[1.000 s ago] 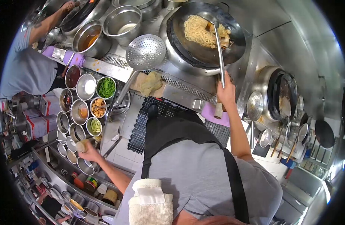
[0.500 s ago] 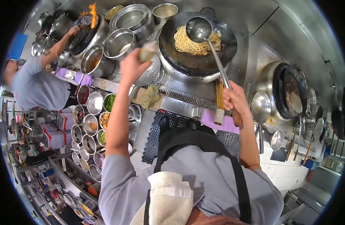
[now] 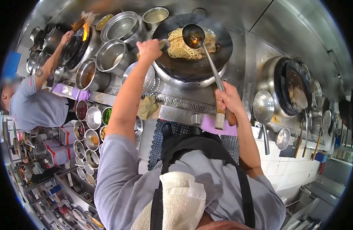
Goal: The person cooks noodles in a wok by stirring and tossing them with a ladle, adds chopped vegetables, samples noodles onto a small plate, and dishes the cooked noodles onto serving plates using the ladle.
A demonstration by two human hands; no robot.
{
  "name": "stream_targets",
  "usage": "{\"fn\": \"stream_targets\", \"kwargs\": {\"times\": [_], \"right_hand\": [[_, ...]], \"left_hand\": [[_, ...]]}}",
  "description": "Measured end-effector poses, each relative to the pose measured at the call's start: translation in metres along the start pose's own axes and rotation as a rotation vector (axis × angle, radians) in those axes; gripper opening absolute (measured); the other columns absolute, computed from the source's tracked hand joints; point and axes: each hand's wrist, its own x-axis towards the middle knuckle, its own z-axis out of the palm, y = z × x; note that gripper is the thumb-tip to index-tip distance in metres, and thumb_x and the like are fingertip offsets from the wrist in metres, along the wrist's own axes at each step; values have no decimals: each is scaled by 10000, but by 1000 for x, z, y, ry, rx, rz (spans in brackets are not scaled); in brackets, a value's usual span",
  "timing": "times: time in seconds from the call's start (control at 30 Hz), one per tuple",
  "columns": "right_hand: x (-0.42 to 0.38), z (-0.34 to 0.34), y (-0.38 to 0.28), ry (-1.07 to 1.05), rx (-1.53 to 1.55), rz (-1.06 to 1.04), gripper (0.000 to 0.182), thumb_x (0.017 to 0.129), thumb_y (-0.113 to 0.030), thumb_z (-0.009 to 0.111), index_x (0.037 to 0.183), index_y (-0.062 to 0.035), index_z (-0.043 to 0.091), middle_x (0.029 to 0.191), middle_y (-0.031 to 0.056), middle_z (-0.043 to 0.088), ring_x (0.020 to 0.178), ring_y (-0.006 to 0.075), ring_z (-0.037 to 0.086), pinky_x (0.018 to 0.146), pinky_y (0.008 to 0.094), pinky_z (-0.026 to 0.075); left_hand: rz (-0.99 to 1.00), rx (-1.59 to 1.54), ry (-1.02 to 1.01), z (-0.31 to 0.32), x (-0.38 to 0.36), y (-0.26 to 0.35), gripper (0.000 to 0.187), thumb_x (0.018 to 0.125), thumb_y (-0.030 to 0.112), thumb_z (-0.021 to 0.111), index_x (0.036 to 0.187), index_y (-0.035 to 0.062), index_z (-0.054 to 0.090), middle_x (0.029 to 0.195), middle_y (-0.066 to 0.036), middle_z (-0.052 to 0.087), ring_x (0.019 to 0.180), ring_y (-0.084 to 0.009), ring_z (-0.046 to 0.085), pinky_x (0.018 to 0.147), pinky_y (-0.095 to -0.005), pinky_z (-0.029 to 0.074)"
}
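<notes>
A: Where do we have the noodles (image 3: 179, 50)?

B: In the wok (image 3: 195, 69), heaped toward its far side. The bowl of our ladle (image 3: 212, 63) hangs over them; we cannot tell whether it touches.

A: How are our 2 hands placed?

B: Our left hand (image 3: 149, 50) has its fingers clamped on a bottle (image 3: 164, 45), its mouth at the left of the wok. Our right hand (image 3: 229, 99) has its fingers clamped on the ladle's handle, near the wooden grip.

A: What could go wrong?

B: A thin brown streak (image 3: 175, 38) seems to run from the bottle toward the ladle. If that is a pour, too steep a tilt could overfill the bowl, and the noodles below would take the excess. A twist of our right wrist could tip the bowl too.

A: And the bottle itself?

B: If its side is greasy, it could slide from our fingers into the wok.

A: Anything nearer us?

B: Yes, 2 things. Our right hand is just beside the bamboo brush (image 3: 220, 122), so a careless pull could knock it. Our left forearm is close by the perforated skimmer (image 3: 145, 78); dropping that elbow could catch its rim.
</notes>
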Motion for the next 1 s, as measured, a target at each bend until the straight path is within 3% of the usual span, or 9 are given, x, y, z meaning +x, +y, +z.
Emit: {"fn": "stream_targets", "kwargs": {"times": [0.23,0.33,0.37,0.4,0.47,0.6,0.77,0.93,1.0], "right_hand": [[52,-15,18,405,-499,-236,372,912,-79,584,1277,-12,552,663,27,546,410,119,477,394,298,393],[98,-17,45,610,-936,-735,391,899,-68,605,1274,28,549,774,187,659,484,239,620,477,380,505],[79,0,29,455,-531,-201,426,898,-65,601,1313,10,539,710,138,621,447,206,582,435,368,474],[75,1,32,363,-457,-160,433,898,-59,595,1323,1,537,694,116,604,436,194,567,421,360,458],[68,-5,39,176,-309,-66,449,898,-48,582,1343,-16,533,661,71,568,412,170,537,393,345,428],[33,-21,14,217,-361,-78,465,881,-27,564,1346,-36,552,659,13,535,413,117,486,379,311,388],[119,-43,14,228,-409,-202,447,905,-41,572,1351,-23,548,656,7,515,434,87,457,397,293,392],[120,-14,2,-47,-314,14,522,919,-50,562,1436,-21,492,651,-7,473,424,92,436,390,292,379],[107,-27,16,-79,-693,-298,651,900,-52,587,1524,-103,408,712,85,588,562,233,599,544,374,488]], "left_hand": [[-44,-107,-93,-3,-16,-20,508,716,347,795,1156,111,702,1067,-145,740,998,-329,711,930,-520,429],[-114,-492,17,-4,-56,-25,608,703,410,815,1193,76,684,1041,-175,735,977,-356,708,913,-500,473],[-141,-643,36,6,-66,-32,612,698,423,820,1174,62,684,1024,-180,734,977,-362,704,894,-484,491],[-167,-793,56,12,-77,-40,619,694,436,825,1155,48,684,1008,-186,732,977,-369,701,874,-469,510],[-127,-1162,79,19,-120,-58,622,767,320,832,1256,2,620,1073,-131,711,994,-245,678,846,-365,535],[-338,-1386,192,26,-257,-98,548,816,246,822,1249,-8,604,1090,-86,682,959,-158,643,859,-318,523],[-843,-1404,479,81,-449,-156,458,831,184,825,1209,9,633,1091,-75,683,948,-162,654,862,-305,529],[-1268,-1020,888,155,-586,-209,458,824,162,833,1192,-22,632,1078,-85,691,911,-182,660,834,-325,546],[-1295,-965,1058,177,-615,-225,479,803,134,849,1196,-26,628,1117,-81,676,935,-185,651,850,-331,550]]}}
